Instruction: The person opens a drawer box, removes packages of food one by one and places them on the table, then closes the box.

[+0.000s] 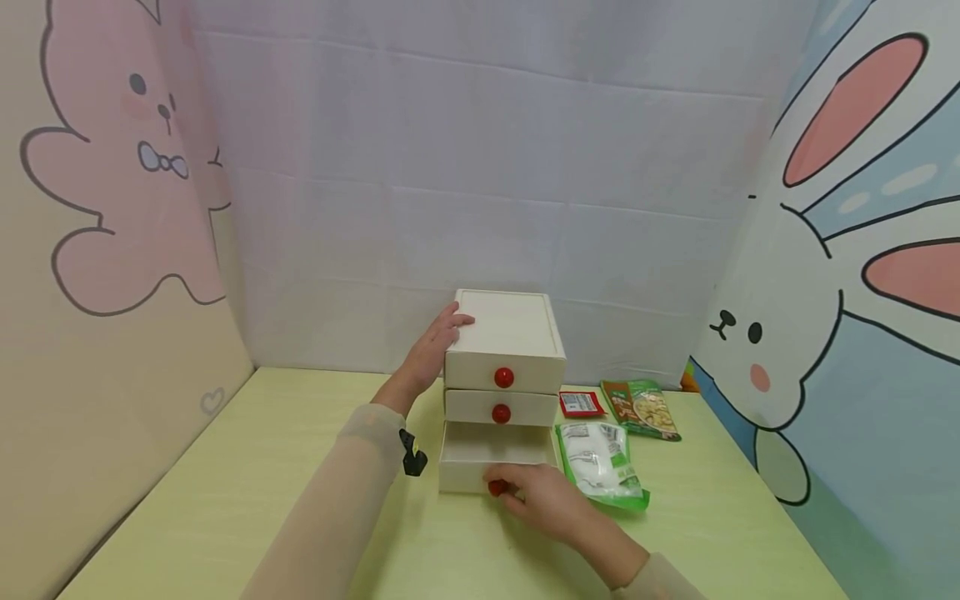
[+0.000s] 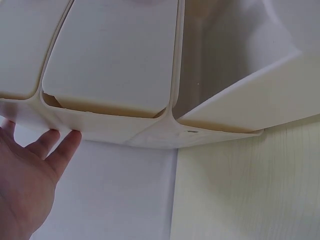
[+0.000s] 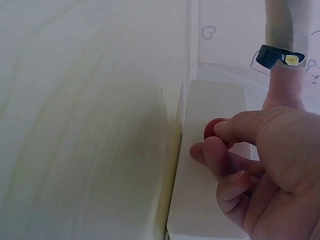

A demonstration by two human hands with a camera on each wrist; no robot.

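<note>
A small white chest of drawers [image 1: 510, 325] with round red knobs stands on the table. Its bottom drawer [image 1: 461, 477] is pulled out, while the upper two are closed. My right hand [image 1: 543, 500] pinches the bottom drawer's red knob [image 3: 214, 128] between thumb and fingers. Against the chest's left side and top edge rests my left hand [image 1: 435, 346], its fingers spread. In the left wrist view those fingers [image 2: 65, 152] touch the side wall. The part of the pulled-out drawer's inside [image 2: 225, 45] that shows holds nothing.
Right of the chest lies a white and green packet [image 1: 600, 462], close to the drawer. Behind it are a small red packet [image 1: 581, 404] and a green and brown food packet [image 1: 643, 408]. A pale curtain [image 1: 495, 167] hangs behind the yellow table [image 1: 300, 433].
</note>
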